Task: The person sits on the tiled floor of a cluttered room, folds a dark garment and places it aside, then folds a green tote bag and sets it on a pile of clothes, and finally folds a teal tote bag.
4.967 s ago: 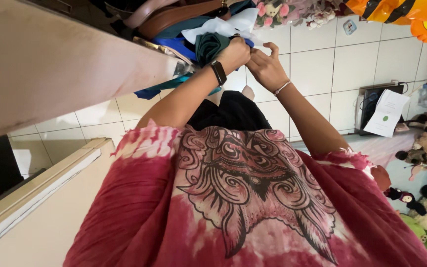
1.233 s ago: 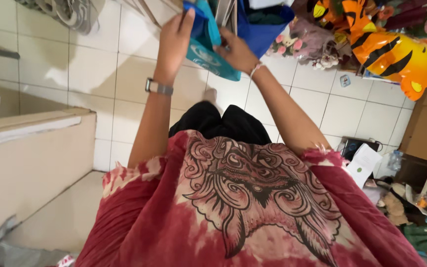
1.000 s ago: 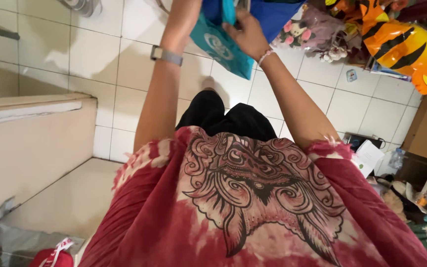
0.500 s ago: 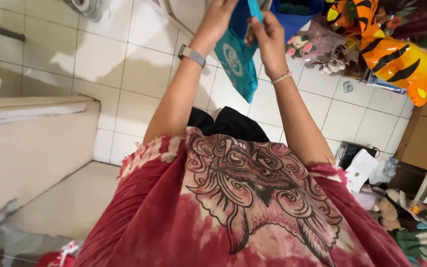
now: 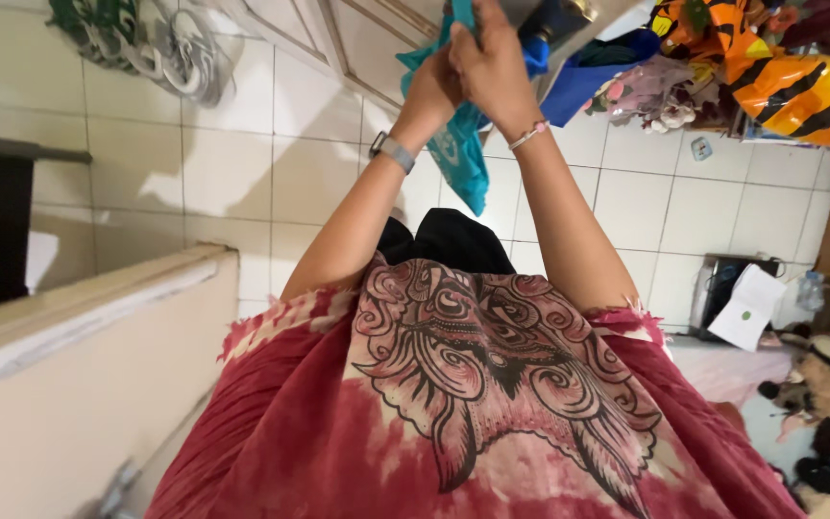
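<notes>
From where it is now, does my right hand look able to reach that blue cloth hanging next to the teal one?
Probably yes. The right hand grips the teal cloth together with the left hand, and the blue cloth hangs just beside it with nothing between, though the hand would have to let go first.

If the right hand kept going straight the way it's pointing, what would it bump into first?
Most likely the teal cloth it already grips together with the left hand. The right hand points up and away toward the open cabinet; beyond the cloth sits a dark blue item, though depth is hard to judge.
</notes>
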